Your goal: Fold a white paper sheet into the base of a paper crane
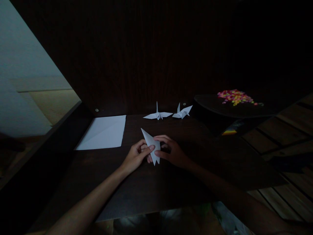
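One folded paper [151,141] is held over the middle of the worktop [97,173], pinched by the fingers of the left hand [137,153] and the right hand [174,152]. Beyond, at left, white paper [104,133] is laid, its sheets uncountable; farther, two paper cranes [158,115] are set side by side.

White folded paper [156,145], held slanted, tip up-left, lower end forked
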The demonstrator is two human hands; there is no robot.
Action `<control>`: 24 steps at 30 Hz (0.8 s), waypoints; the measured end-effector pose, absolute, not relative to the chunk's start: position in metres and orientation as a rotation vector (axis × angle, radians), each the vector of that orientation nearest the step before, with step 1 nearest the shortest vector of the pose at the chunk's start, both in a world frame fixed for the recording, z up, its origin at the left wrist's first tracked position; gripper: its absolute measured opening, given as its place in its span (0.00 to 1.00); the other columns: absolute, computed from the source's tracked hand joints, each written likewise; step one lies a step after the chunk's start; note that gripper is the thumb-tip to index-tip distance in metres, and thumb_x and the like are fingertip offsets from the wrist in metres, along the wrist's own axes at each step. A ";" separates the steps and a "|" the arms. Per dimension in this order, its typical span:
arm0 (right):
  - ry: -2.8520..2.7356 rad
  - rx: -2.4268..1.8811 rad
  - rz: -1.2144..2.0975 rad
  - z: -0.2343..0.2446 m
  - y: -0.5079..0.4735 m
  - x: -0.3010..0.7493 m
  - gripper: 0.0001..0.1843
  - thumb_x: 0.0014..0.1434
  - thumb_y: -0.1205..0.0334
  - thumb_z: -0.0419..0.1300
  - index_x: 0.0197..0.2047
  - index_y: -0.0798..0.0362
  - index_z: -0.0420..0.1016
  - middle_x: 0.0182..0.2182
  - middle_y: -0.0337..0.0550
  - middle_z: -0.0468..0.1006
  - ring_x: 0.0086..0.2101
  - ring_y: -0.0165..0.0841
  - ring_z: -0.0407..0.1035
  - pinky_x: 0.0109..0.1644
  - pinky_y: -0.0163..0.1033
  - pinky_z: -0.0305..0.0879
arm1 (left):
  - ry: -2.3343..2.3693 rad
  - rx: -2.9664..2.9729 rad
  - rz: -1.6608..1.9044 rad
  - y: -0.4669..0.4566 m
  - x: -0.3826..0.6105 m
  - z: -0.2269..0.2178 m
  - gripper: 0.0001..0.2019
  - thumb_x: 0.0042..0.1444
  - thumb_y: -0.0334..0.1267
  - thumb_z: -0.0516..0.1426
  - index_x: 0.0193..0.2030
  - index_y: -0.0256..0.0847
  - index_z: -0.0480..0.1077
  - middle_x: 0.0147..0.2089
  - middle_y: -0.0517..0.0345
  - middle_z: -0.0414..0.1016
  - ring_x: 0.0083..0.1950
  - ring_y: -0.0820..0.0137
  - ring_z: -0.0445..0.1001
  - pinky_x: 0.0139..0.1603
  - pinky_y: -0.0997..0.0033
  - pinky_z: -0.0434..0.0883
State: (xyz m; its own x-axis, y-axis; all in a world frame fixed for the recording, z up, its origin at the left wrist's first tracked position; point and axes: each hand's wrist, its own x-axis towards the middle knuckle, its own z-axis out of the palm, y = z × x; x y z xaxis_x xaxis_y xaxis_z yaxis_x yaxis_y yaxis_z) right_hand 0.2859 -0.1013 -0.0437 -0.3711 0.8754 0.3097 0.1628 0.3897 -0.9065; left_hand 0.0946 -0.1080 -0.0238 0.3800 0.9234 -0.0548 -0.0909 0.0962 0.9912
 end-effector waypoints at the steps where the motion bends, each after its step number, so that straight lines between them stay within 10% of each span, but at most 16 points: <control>1: -1.787 -0.909 1.056 -0.044 -0.101 0.286 0.24 0.54 0.54 0.66 0.53 0.47 0.71 0.55 0.49 0.68 0.54 0.41 0.65 0.47 0.44 0.69 | 0.895 1.226 0.919 -0.108 0.095 -0.025 0.21 0.51 0.52 0.64 0.40 0.36 0.69 0.25 0.61 0.74 0.23 0.74 0.71 0.25 0.75 0.68; 18: -1.795 -0.887 1.324 -0.041 -0.102 0.288 0.50 0.35 0.52 0.76 0.62 0.47 0.65 0.60 0.51 0.62 0.56 0.46 0.62 0.51 0.48 0.68 | 0.893 1.098 0.992 -0.102 0.096 -0.036 0.29 0.46 0.58 0.65 0.45 0.40 0.63 0.32 0.62 0.75 0.25 0.72 0.74 0.24 0.74 0.72; 24: -1.663 -0.970 1.360 -0.046 -0.099 0.285 0.26 0.54 0.48 0.64 0.54 0.50 0.73 0.42 0.44 0.78 0.41 0.37 0.73 0.46 0.44 0.70 | 0.952 1.120 0.979 -0.104 0.094 -0.035 0.28 0.47 0.57 0.65 0.47 0.39 0.66 0.32 0.59 0.77 0.28 0.70 0.76 0.28 0.73 0.72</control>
State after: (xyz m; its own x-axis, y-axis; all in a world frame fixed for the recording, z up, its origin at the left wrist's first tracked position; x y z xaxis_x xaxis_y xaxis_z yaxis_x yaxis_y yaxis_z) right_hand 0.2846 -0.0991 -0.0460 -0.4189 0.9032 0.0929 0.0882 0.1423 -0.9859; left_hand 0.0945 -0.1037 -0.0351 0.2862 0.9520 -0.1088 -0.1358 0.1527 0.9789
